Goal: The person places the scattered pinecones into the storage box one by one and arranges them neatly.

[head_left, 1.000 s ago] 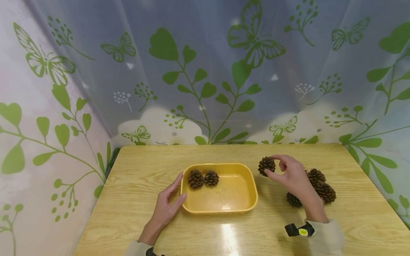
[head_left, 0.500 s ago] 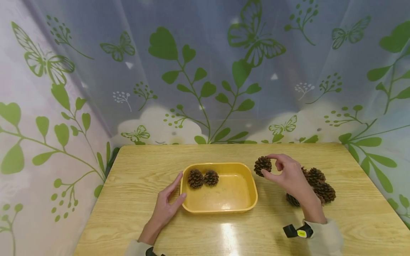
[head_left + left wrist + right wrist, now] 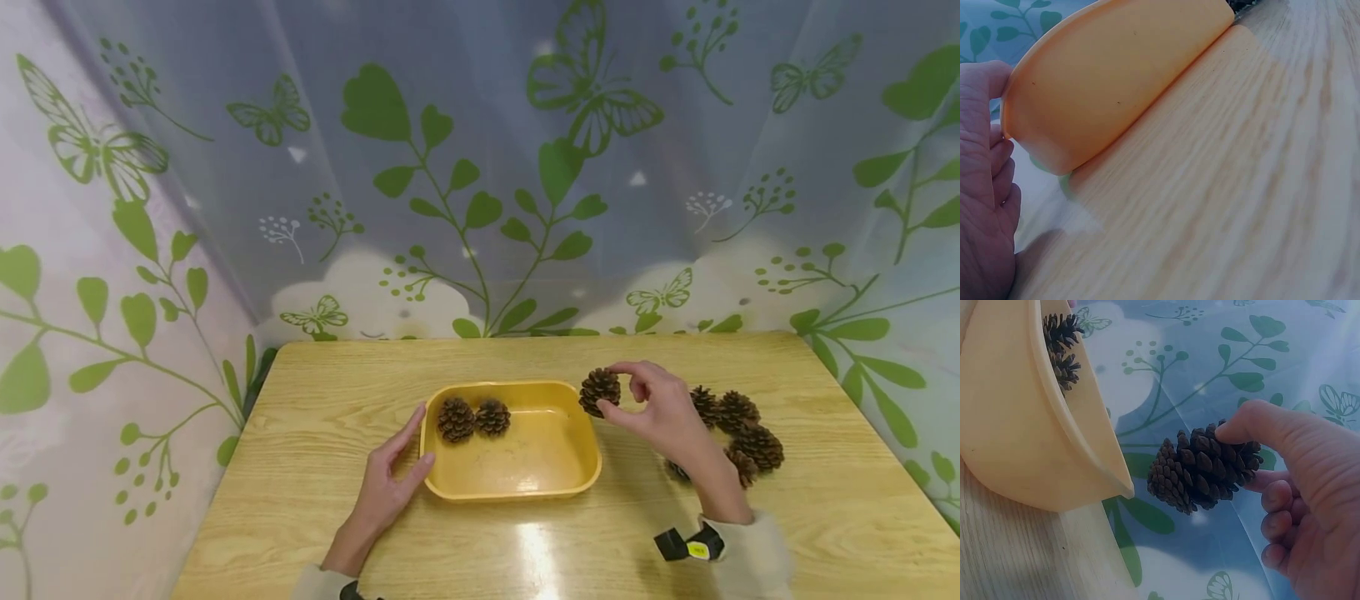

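two pine cones (image 3: 474,419) lie side by side in the yellow tray (image 3: 540,492), up in its far left corner, and they look to be touching. one more pine cone (image 3: 599,392) is pinched in the right hand (image 3: 663,411), with the thumb on one side and a forefinger on the other. from the head view this held cone overlaps the far right corner of the tray's rim; the right wrist view shows a small gap between the two, so the cone is just beside the tray and off the table. in that view the other fingers of the right hand are bent in below the forefinger, clear of the cone.

the left hand (image 3: 386,483) rests against the left end of the tray, thumb and fingers spread apart, touching the rim. in the left wrist view the tray's outer wall slopes down to the wooden table (image 3: 337,383).

to the right, partly hidden behind the right forearm, several loose pine cones (image 3: 757,448) sit in a close heap on the table. the right wrist wears a black band (image 3: 690,545) with a yellow patch, next to a pale sleeve (image 3: 753,558). behind everything hangs a cloth (image 3: 300,192) printed with green leaves and butterflies.
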Demonstrator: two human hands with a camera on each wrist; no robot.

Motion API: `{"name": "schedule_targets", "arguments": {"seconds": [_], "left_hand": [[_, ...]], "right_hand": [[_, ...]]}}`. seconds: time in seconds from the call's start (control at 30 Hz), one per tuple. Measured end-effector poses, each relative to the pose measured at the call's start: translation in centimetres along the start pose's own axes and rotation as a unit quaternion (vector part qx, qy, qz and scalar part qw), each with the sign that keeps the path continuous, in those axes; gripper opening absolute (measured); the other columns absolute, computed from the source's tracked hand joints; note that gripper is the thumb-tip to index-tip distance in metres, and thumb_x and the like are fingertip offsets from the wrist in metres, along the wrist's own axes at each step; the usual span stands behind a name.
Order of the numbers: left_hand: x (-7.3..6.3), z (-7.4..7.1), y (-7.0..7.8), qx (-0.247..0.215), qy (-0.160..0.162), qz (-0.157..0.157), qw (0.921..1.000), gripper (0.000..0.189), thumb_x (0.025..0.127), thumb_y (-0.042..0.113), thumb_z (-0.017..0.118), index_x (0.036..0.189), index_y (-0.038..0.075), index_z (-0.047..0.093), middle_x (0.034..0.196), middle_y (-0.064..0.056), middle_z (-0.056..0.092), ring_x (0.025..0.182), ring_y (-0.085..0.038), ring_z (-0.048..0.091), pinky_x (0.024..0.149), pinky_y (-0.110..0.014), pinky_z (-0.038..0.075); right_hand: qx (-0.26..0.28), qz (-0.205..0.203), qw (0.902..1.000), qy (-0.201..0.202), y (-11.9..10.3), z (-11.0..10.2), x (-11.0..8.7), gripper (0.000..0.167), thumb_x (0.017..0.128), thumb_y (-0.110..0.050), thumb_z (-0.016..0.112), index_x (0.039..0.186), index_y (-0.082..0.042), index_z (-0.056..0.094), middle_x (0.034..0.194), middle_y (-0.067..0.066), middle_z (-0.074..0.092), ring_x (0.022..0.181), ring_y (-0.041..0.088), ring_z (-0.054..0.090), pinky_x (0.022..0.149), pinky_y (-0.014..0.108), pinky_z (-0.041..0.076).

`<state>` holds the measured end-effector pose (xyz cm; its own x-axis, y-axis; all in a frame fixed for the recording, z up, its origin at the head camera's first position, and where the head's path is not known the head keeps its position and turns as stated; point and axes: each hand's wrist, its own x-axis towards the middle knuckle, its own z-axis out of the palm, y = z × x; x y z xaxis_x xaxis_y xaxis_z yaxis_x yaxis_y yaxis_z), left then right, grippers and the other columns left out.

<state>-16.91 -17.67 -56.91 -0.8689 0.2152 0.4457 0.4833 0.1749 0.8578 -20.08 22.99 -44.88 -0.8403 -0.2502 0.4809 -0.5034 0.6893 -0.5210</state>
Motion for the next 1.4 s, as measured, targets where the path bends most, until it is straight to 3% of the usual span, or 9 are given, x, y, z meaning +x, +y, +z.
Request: {"name": "schedule_targets", "arguments": {"seconds": [0.27,0.6,0.93,1.23,1.4], "left_hand": [[-0.1,-0.2,0.0,0.002,0.001,0.006,1.0000,0.064,0.099,0.000,0.065,0.159,0.002,0.041,0.163,-0.017,0.042,0.153,-0.026,0.037,0.125,-0.022,0.027],[0.0,-0.3,0.5,-0.004,-0.002,0.012,0.9999,0.065,0.098,-0.003,0.066,0.158,0.002,0.042,0.161,-0.022,0.042,0.152,-0.028,0.037,0.125,-0.022,0.027],[0.0,-0.1,0.1,-0.005,-0.002,0.006,1.0000,0.064,0.099,-0.002,0.065,0.158,0.001,0.041,0.162,-0.019,0.042,0.152,-0.028,0.037,0.125,-0.024,0.028],[-0.1,-0.1,-0.1,-0.003,-0.003,0.002,1.0000,0.064,0.099,-0.001,0.065,0.158,0.002,0.042,0.162,-0.017,0.042,0.152,-0.025,0.038,0.125,-0.023,0.027],[-0.1,-0.1,-0.2,-0.003,-0.002,0.003,1.0000,0.064,0.099,-0.001,0.065,0.159,0.003,0.041,0.162,-0.017,0.042,0.152,-0.025,0.037,0.126,-0.023,0.027]], "right_hand": [[0.016,0.002,0.9998,-0.006,-0.5,0.4,0.0,0.041,0.081,-0.008,0.089,0.118,-0.001,0.072,0.072,0.006,0.048,0.065,0.010,0.039,0.059,0.024,0.036],[0.031,0.016,0.9992,-0.021,-1.1,1.5,-0.1,0.043,0.082,-0.013,0.089,0.120,-0.004,0.072,0.074,-0.006,0.045,0.064,0.015,0.043,0.058,0.024,0.036],[0.056,0.030,0.9948,-0.080,-2.0,3.2,0.0,0.042,0.086,-0.014,0.087,0.123,-0.005,0.071,0.075,0.003,0.047,0.068,0.019,0.045,0.062,0.026,0.038],[0.032,0.015,0.9940,-0.104,-2.8,5.5,0.7,0.044,0.085,-0.019,0.087,0.123,-0.002,0.071,0.072,0.002,0.047,0.067,0.011,0.040,0.068,0.031,0.042],[-0.012,0.015,0.9932,-0.115,-3.0,6.6,1.4,0.046,0.085,-0.023,0.087,0.123,-0.001,0.072,0.073,0.004,0.054,0.064,0.010,0.041,0.057,0.026,0.038]]}}
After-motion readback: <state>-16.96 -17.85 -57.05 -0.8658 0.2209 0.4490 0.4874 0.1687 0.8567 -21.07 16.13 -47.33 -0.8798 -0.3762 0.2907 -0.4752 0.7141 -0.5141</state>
